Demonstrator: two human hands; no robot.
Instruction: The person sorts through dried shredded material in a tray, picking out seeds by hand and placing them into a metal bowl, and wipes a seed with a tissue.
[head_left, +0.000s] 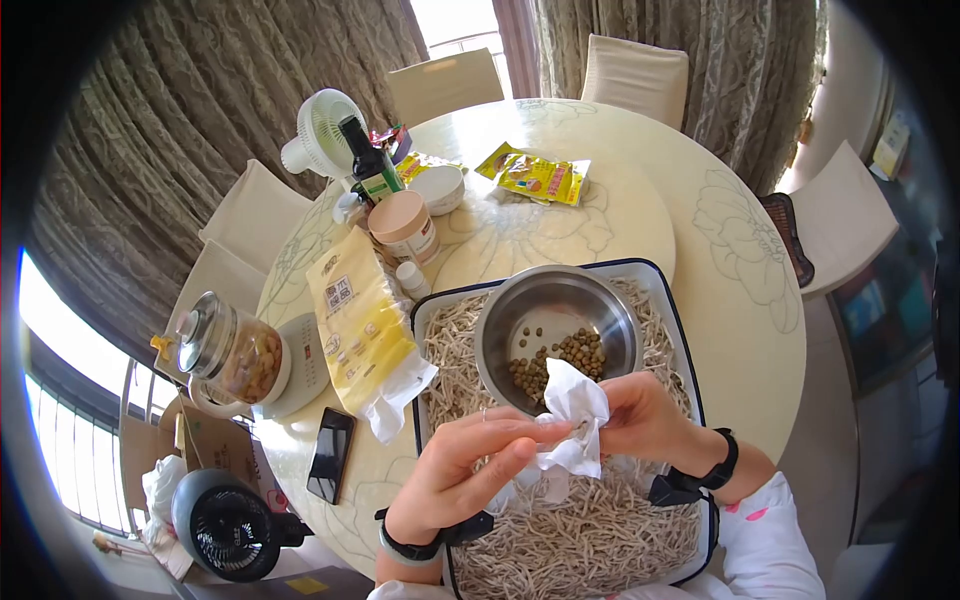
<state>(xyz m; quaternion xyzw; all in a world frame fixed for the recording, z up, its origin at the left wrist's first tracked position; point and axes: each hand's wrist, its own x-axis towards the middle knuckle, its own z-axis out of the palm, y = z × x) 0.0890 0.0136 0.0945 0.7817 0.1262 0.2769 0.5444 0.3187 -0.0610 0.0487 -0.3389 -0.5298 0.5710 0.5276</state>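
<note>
A crumpled white tissue (578,392) is held between both hands, over the near side of a steel bowl (625,330). My right hand (645,420) pinches it from the right. My left hand (470,468) has its fingers stretched to the tissue, their tips pressed against it. Something small and greenish-brown shows at the fingertips, too small to name. Inside the bowl lie several small round brownish-green balls (560,362). The bowl rests in a dark-rimmed white tray (683,370) spread with pale, dry, thin strips (590,540).
Left of the tray are a yellow tissue pack (365,325), a phone (331,455) and a glass kettle (240,350). Behind stand a pink-lidded jar (404,225), a dark bottle (368,160), a white fan (325,130) and yellow packets (535,175). Chairs surround the round table (740,300).
</note>
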